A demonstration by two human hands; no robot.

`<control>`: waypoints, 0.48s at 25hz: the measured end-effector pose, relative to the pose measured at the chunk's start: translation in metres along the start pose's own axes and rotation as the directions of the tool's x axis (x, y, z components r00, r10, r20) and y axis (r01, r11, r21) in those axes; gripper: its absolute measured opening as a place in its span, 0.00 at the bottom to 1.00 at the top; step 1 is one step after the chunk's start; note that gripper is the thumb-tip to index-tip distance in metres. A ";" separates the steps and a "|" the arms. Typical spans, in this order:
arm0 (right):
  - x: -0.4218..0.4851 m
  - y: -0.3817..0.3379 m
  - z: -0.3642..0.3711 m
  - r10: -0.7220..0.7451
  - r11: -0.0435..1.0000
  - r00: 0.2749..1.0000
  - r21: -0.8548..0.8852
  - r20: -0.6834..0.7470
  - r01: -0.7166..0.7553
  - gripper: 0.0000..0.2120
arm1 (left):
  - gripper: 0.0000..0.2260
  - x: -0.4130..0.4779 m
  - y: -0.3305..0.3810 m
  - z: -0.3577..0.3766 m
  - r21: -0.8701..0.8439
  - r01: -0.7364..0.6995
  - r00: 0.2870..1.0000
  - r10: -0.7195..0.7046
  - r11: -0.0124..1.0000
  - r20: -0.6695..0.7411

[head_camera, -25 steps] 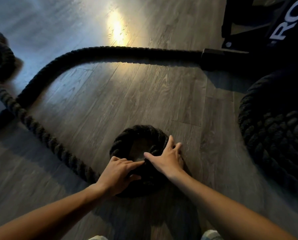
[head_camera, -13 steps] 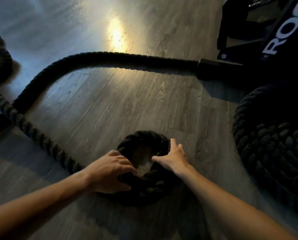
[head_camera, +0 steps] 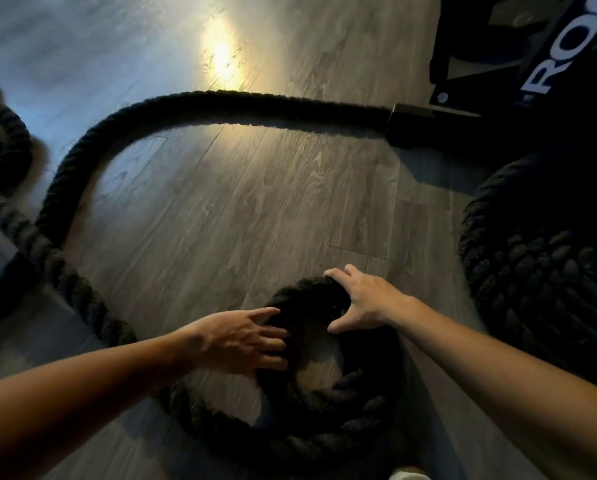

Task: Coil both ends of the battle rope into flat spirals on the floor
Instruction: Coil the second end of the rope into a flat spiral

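A grey wood-plank floor [head_camera: 255, 202] is seen from above, and a warm patch of reflected light [head_camera: 221, 53] is cast on its far part. A thick black battle rope [head_camera: 221, 98] is laid across it in a wide arc. From a dark sleeve [head_camera: 415, 124] toward the far right corner, the rope is carried leftward, bent round near the left edge and brought back along the floor toward the near edge. A loose heap of rope [head_camera: 2, 143] is piled at the left edge, blurred and partly cut off. At the right edge a large wound spiral [head_camera: 539, 271] is laid flat, with many turns packed against each other. A black equipment frame [head_camera: 546, 74] with white lettering is stood in the far right corner, just behind the sleeve. Close to the near edge, between the two forearms, a small spiral [head_camera: 325, 420] is formed, with a bare patch of floor shown through its centre and a second turn begun around its near side. The right hand [head_camera: 366, 303] is set on the far side of this small spiral, which is gripped with the fingers curled over its outer face and the thumb placed inside the ring. The left hand [head_camera: 238, 341] is laid on the left side of the small spiral, where the fingers are held straight and spread and are pressed against the rope without being closed round it.
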State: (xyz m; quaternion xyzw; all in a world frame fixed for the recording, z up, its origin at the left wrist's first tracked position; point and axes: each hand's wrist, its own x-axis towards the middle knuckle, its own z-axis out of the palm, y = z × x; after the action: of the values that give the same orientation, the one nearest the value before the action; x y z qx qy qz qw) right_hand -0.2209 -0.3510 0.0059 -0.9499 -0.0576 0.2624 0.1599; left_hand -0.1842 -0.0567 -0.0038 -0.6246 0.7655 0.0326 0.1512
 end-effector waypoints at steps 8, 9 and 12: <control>-0.041 -0.030 0.067 0.495 0.782 0.807 0.570 -0.323 -0.252 0.41 | 0.20 0.006 0.035 -0.009 -0.170 0.547 0.824 -0.563 0.819 -0.063; -0.044 -0.035 0.074 0.523 0.741 0.791 0.628 -0.317 -0.238 0.41 | 0.20 0.012 0.039 -0.014 -0.237 0.656 0.734 -0.679 0.716 -0.018; -0.041 -0.048 0.076 0.496 0.629 0.848 0.750 -0.187 -0.202 0.42 | 0.23 0.030 0.040 -0.023 -0.356 0.821 0.514 -0.850 0.446 0.120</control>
State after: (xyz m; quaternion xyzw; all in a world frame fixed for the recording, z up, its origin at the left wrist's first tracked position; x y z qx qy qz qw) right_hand -0.2970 -0.2926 -0.0198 -0.8384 0.2681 0.1028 0.4632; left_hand -0.2326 -0.0817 0.0039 -0.9365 0.3429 0.0731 -0.0018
